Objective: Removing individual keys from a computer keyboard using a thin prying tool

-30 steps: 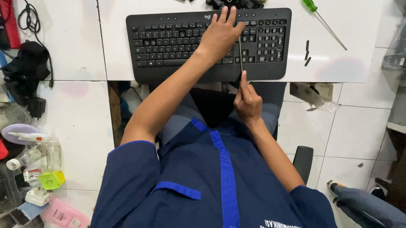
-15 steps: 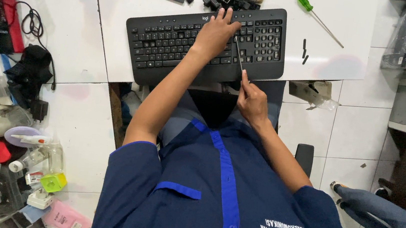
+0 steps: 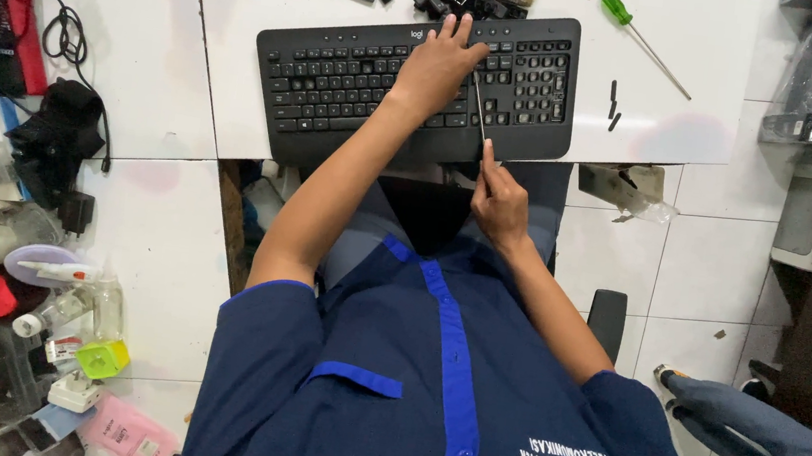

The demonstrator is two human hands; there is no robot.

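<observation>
The left hand [image 3: 436, 68] lies flat and open across the middle keys of the black keyboard [image 3: 361, 78], pinning it and grasping nothing. The right hand's [image 3: 499, 200] grip is pinched shut on a thin metal tool [image 3: 479, 115] whose tip sits among the keys just right of the left fingers. The keyboard rests at the near edge of the white table [image 3: 706, 48], overhanging the lap. If the tool slips, it could jab the left hand. Hard prying might snap a keycap or tip the keyboard off the edge. A green screwdriver [image 3: 638, 31] lies far right.
</observation>
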